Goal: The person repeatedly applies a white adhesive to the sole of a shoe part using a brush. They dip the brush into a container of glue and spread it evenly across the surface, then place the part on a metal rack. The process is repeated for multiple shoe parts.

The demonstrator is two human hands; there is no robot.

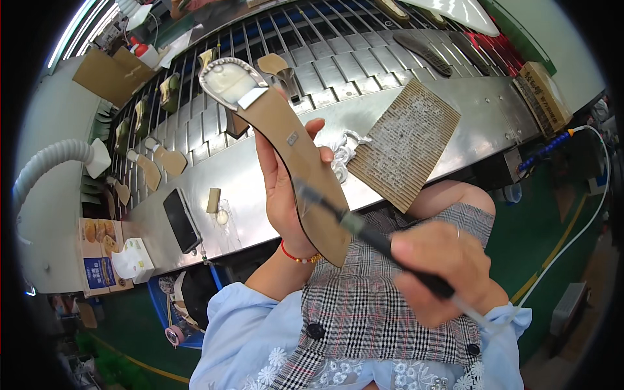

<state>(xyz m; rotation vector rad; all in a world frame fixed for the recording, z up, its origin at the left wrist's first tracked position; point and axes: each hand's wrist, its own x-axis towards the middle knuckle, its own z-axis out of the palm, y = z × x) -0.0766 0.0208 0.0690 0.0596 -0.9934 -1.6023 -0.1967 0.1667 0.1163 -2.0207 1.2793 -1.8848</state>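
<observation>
My left hand (pixel 286 201) grips a long tan shoe sole (pixel 305 153) from beneath, fingertips curled over its right edge. At its upper end the sole has a pleated silver-grey rim around a pale glossy patch, with a small white piece across it. My right hand (pixel 445 270) is closed around the black handle of a slim brush-like tool (pixel 374 235), from whose back end a pale hose runs. The tool's grey tip lies over the middle of the sole; motion blur hides its exact shape and whether it touches.
Behind the metal bench edge, a slatted conveyor (pixel 331 84) carries several shoe parts. A ribbed cardboard sheet (pixel 409 143) lies right of the sole, beside crumpled white material (pixel 343 156). A phone (pixel 181 221) and a small tan block (pixel 213 200) lie left; a corrugated duct (pixel 55 156) curves farther left.
</observation>
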